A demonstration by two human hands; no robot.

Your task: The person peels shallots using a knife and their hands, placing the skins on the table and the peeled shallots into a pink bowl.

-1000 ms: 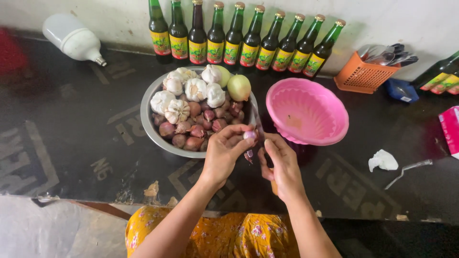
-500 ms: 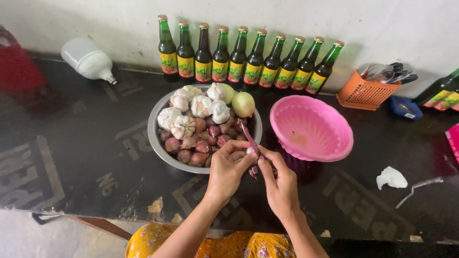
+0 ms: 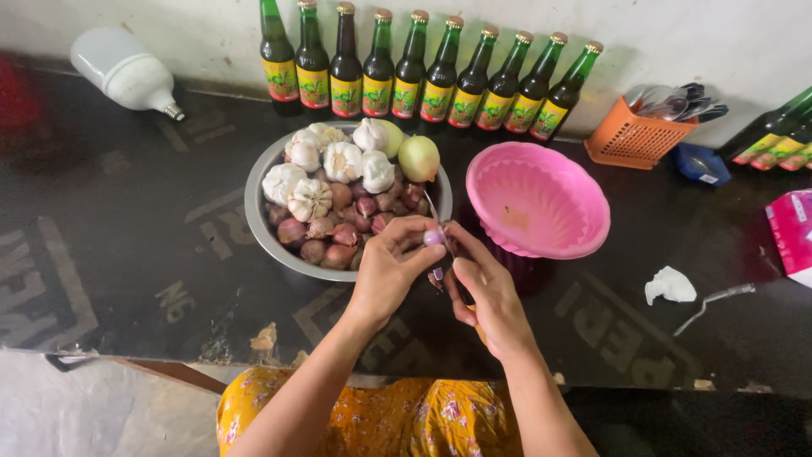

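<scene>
The left hand [image 3: 391,275] is still pinching a small shallot [image 3: 434,238] while the right hand [image 3: 486,292] keeps gripping the knife [image 3: 433,210], peeling on beside the near bowl [image 3: 258,222].

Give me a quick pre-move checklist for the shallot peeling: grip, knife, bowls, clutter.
1. Shallot pinched in left hand fingers: ok.
2. Right hand holds the knife, blade tip up over the metal bowl: ok; handle hidden in the palm.
3. Blade edge against the shallot or clear of the fingers: cannot tell.
4. Pink basket within reach, beside the right hand: ok.
5. Metal bowl still stocked with shallots and garlic: ok.
6. Counter below the hands: not ok, a bit of peel lies there.
</scene>
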